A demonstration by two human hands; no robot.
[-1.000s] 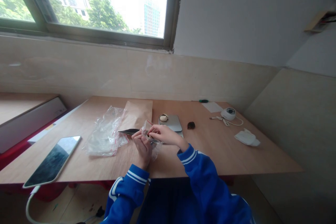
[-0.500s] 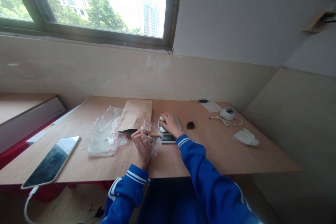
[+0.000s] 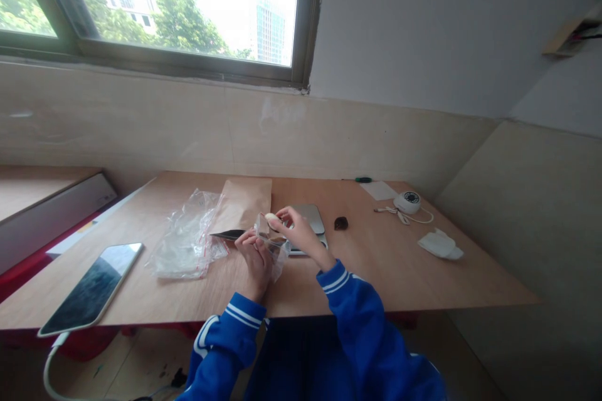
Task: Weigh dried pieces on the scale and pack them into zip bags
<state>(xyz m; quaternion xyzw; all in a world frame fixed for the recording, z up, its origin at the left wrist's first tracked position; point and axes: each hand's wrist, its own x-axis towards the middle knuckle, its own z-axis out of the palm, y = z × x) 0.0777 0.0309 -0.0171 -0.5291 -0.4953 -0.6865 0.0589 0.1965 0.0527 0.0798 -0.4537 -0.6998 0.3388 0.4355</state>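
My left hand [image 3: 255, 261] is closed on a small clear zip bag [image 3: 281, 258] with brownish pieces inside, held above the front of the table. At the bag's mouth, my right hand [image 3: 292, 225] pinches a small pale, rounded piece [image 3: 271, 218]; its exact kind is too small to tell. Behind my right hand lies a silver kitchen scale [image 3: 313, 216], its front part partly covered by the hand and the bag. A dark pointed object [image 3: 227, 234] lies just left of my left hand.
Left of my hands are a brown paper envelope [image 3: 244, 200], crumpled clear plastic bags [image 3: 183, 250] and a phone [image 3: 94, 288] on a cable. To the right sit a dark brown lump [image 3: 341, 223], a white dome camera [image 3: 407, 202], a white crumpled tissue [image 3: 441, 244] and a green-handled screwdriver [image 3: 363, 180].
My right hand has lifted the pale piece off the scale and brought it left to the mouth of the zip bag. My left hand has hardly moved.
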